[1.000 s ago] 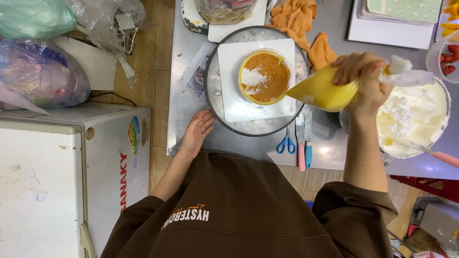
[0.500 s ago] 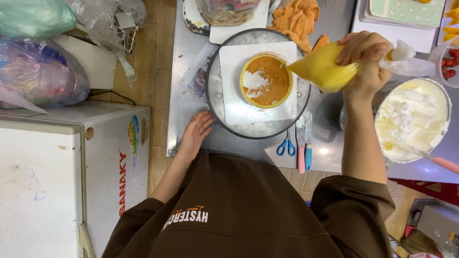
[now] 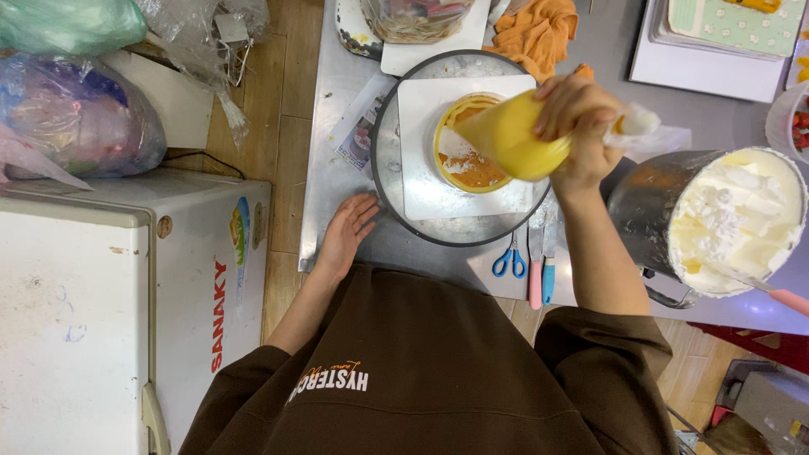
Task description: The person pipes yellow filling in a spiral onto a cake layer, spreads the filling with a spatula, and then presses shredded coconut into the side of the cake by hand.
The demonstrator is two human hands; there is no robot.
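Observation:
My right hand (image 3: 580,122) grips a piping bag (image 3: 510,135) full of yellow cream, its tip pointing left over a small round orange cake (image 3: 465,160). The cake has a patch of white cream on it and sits on a white square board (image 3: 421,185) on a grey round turntable (image 3: 392,194). My left hand (image 3: 345,232) rests flat on the steel table (image 3: 337,109), fingers spread, just left of the turntable's rim, holding nothing.
A steel bowl of white cream (image 3: 733,219) with a pink-handled spatula (image 3: 779,295) stands at the right. Blue scissors (image 3: 510,261) and two palette knives (image 3: 539,274) lie at the table's front edge. An orange cloth (image 3: 535,29) lies behind the turntable. A white chest freezer (image 3: 101,312) stands at the left.
My right hand has carried the piping bag leftward from beside the bowl to over the cake. The left hand has stayed put.

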